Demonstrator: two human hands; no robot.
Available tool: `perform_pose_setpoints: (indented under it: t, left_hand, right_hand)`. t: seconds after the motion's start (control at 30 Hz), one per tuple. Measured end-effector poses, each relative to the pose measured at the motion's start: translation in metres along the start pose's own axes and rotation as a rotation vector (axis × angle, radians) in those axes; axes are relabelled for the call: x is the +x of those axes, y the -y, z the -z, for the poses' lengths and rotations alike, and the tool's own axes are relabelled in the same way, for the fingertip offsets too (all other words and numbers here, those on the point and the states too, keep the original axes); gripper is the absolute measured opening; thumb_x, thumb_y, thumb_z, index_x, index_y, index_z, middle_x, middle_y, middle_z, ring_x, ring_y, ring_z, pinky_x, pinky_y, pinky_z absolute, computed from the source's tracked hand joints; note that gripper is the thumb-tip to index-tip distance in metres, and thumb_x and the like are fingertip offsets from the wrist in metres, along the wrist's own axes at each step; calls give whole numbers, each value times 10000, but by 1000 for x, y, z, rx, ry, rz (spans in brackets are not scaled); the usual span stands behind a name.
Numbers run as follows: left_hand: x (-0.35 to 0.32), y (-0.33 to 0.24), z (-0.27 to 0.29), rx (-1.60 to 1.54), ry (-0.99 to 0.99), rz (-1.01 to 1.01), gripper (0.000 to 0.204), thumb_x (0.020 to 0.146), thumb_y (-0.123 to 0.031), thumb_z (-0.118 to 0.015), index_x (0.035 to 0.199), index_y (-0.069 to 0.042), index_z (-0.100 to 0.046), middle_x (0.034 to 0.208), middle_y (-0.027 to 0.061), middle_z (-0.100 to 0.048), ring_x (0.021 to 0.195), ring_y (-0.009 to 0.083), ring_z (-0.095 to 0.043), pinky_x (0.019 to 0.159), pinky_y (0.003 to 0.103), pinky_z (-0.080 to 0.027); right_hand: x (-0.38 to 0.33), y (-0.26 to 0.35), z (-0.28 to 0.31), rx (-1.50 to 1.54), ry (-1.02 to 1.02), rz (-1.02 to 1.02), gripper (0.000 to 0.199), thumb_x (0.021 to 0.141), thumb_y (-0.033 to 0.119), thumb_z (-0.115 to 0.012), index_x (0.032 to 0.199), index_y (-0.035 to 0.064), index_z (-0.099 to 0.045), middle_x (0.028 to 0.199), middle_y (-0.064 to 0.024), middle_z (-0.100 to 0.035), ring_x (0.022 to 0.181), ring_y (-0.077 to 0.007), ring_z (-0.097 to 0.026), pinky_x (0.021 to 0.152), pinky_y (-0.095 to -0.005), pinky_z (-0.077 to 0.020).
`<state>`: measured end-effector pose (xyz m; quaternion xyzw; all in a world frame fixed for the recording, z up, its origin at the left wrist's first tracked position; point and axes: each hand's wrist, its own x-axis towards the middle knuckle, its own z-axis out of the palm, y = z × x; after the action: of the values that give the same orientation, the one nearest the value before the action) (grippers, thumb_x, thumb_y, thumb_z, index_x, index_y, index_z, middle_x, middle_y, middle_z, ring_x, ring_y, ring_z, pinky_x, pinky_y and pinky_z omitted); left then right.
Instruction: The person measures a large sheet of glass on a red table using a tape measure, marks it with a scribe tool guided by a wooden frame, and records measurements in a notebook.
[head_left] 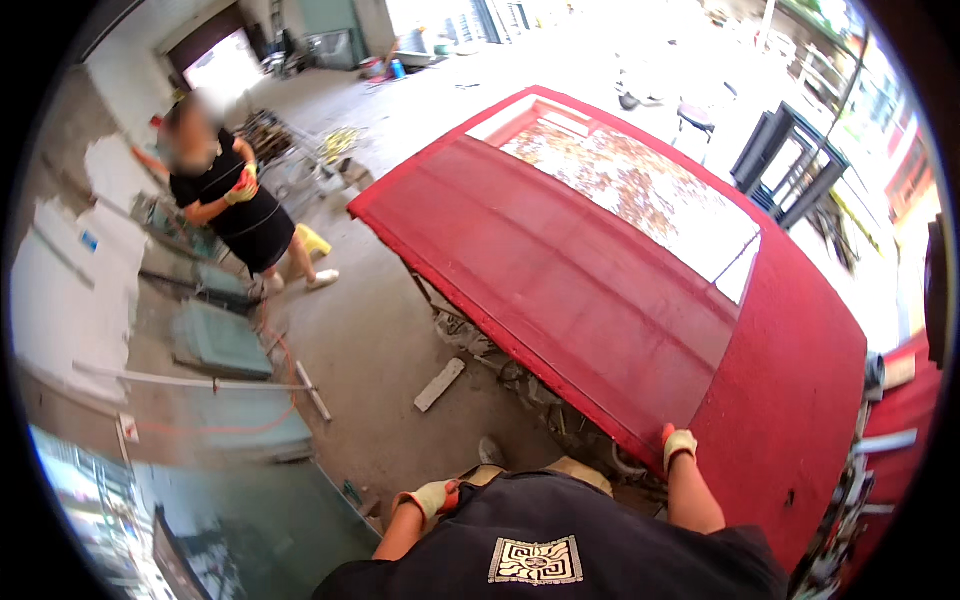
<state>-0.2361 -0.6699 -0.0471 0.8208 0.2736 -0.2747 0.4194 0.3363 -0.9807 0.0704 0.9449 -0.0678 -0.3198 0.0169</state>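
A big red-covered worktable (800, 400) fills the right half, tilted across the view. On it lies a large clear glass sheet (600, 290), its far part bright with reflections. My right hand (680, 447), in a cream and orange work glove, is closed at the sheet's near corner, by the table's front edge. Its fingertips are partly hidden. Gloved the same way, my left hand (432, 498) is held at my waist against the black shirt (640, 545). Its fingers look curled, and what they may hold is hidden.
A co-worker (240, 195) in black with gloves stands beyond the table to the left. Glass panes (225, 340) lean along the left wall. A pale block (440, 385) lies on the floor beside the table. Dark frames (790, 160) stand at the far right.
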Motion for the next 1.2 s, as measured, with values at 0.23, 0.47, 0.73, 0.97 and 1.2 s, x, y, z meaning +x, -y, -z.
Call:
perform_pose_setpoints:
  t: [0.23,0.47,0.73,0.97,1.2]
  left_hand:
    - [-2,2,160,-68,-247,195,563,1036,-436,-556,1493,-119,-639,1400,214,-723,1319,417,-667,1113,483,-528]
    - [6,33,220,-187,-483,336,561,1046,-425,-549,1469,-73,-659,1462,223,-687,1362,412,-644,1157,471,-508]
    - [49,39,181,-137,-6,98,578,1077,-457,-552,1504,-77,-639,1520,206,-653,1439,407,-587,1213,456,-460]
    - [101,3,232,-144,22,147,654,1051,-483,-502,1537,-61,-615,1597,211,-589,1508,391,-525,1246,448,-418]
    - [178,-65,312,-233,-95,53,627,1079,-408,-492,1560,-17,-582,1575,219,-616,1508,368,-539,1249,424,-413]
  right_hand:
    - [115,-49,-52,118,-27,-262,922,1081,760,-304,1663,63,-464,1724,-158,-462,1592,-346,-433,1286,-528,-358]
    - [-95,91,58,586,-184,-613,761,1046,642,-615,1515,44,-645,1589,-220,-598,1419,-390,-632,1128,-524,-558]
    - [-58,73,49,615,-285,-700,734,1058,650,-577,1439,32,-685,1476,-216,-689,1320,-405,-700,1060,-545,-593]
    - [57,-18,-47,387,-240,-521,873,1128,676,-291,1336,-34,-754,1362,-280,-733,1337,-399,-687,1056,-545,-578]
    - [39,-14,-72,572,-168,-462,1078,1044,860,-269,1629,-19,-486,1688,-186,-505,1525,-368,-499,1249,-500,-412]
